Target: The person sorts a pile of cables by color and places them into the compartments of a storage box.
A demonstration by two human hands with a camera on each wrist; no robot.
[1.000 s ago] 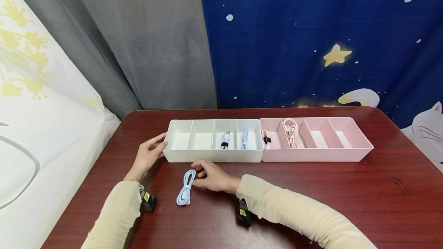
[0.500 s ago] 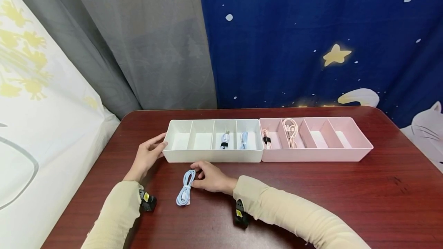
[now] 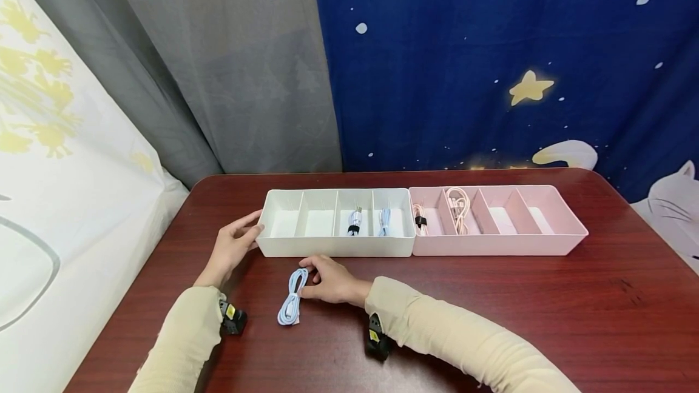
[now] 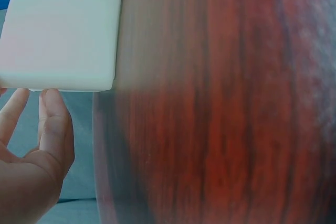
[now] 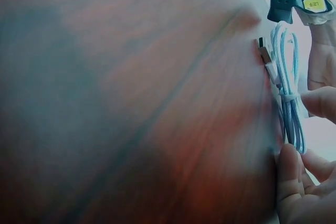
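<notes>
In the head view my left hand rests its fingertips against the left end of a white divided box. The left wrist view shows these fingers nearly straight at the box's end wall. A light-blue coiled USB cable lies on the table in front of the box. My right hand is beside its upper end, with thumb and fingers apart. In the right wrist view the fingertips are at one end of the cable and the thumb is close to its tie; no firm grip shows.
Two compartments of the white box hold bundled cables, one with a black strap. A pink divided box stands against its right end and holds two pink cables, one a larger loop. Both stand on a dark red wooden table.
My right hand and forearm have shifted slightly left, bringing the thumb a little further over the cable's edge. The left hand, the boxes and the cable have stayed in place.
</notes>
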